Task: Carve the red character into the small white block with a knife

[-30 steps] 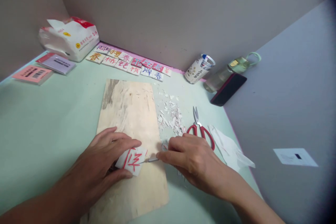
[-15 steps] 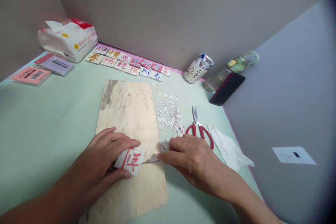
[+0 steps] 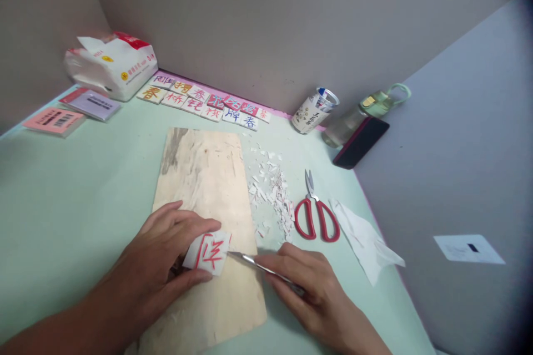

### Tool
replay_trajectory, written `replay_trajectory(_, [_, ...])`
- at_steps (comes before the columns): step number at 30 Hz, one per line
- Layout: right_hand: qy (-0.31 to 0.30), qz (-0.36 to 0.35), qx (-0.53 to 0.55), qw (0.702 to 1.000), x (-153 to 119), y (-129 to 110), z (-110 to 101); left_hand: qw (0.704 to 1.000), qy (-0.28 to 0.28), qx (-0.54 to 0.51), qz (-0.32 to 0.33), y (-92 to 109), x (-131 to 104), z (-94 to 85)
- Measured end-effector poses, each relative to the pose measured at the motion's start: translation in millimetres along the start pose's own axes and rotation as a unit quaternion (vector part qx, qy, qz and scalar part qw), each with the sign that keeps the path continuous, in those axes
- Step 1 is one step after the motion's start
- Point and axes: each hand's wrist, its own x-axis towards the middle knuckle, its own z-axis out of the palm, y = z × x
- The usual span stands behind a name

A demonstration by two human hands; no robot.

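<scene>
Between the thumb and fingers of my left hand [image 3: 166, 249] is a small white block [image 3: 207, 253], marked with a red character and held against the wooden board [image 3: 208, 188]. My right hand [image 3: 308, 283] grips a metal craft knife [image 3: 266, 269]. Its blade points left, with the tip at the block's right edge; I cannot tell whether it touches. White shavings [image 3: 275, 188] lie scattered on the table to the right of the board.
Red-handled scissors [image 3: 310, 213] and a crumpled tissue [image 3: 368, 238] lie to the right. Behind the board are several character tiles [image 3: 194, 104]. A tissue pack [image 3: 114, 66], two small pads [image 3: 89, 103], a can [image 3: 314, 110], a bottle [image 3: 345, 125] and a phone [image 3: 361, 142] stand or lie farther back.
My right hand has shifted down and turned, so more of the knife's handle shows. The scissors' handles are now uncovered. My left hand and the block stay nearly in place.
</scene>
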Motion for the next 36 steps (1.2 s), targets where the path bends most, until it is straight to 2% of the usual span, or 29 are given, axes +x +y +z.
replay_trajectory(6, [-0.059,0.076,0.095,0.991,5.3,-5.4,0.9,1.0,0.015,0.013,0.003,1.2,-0.3,1.2])
replay_trajectory(10, [0.022,0.138,0.147,0.979,8.3,-2.3,1.2,1.0,0.012,0.016,0.0,1.7,-0.3,1.3])
replay_trajectory(12, [0.02,0.129,0.147,0.98,8.1,-2.2,0.5,1.0,0.009,0.014,0.001,1.2,-0.6,1.4])
replay_trajectory(16, [-0.048,0.104,0.127,0.985,7.0,-4.2,0.4,1.0,0.012,0.016,0.004,-0.5,-0.9,2.1])
replay_trajectory(21, [0.002,0.138,0.141,0.98,6.8,-2.3,0.8,1.0,0.009,0.019,-0.002,-0.6,-1.3,2.6])
replay_trajectory(26, [-0.033,0.143,0.174,0.974,8.3,-3.5,1.9,1.0,0.01,0.017,-0.006,0.4,-1.9,2.6])
replay_trajectory(31, [0.007,0.15,0.151,0.977,6.5,-0.8,2.7,1.0,0.007,0.015,0.0,-0.6,-0.9,2.4])
replay_trajectory(36, [-0.051,0.105,0.12,0.986,3.0,-4.6,4.0,1.0,0.014,0.015,0.004,-1.0,-0.7,2.6])
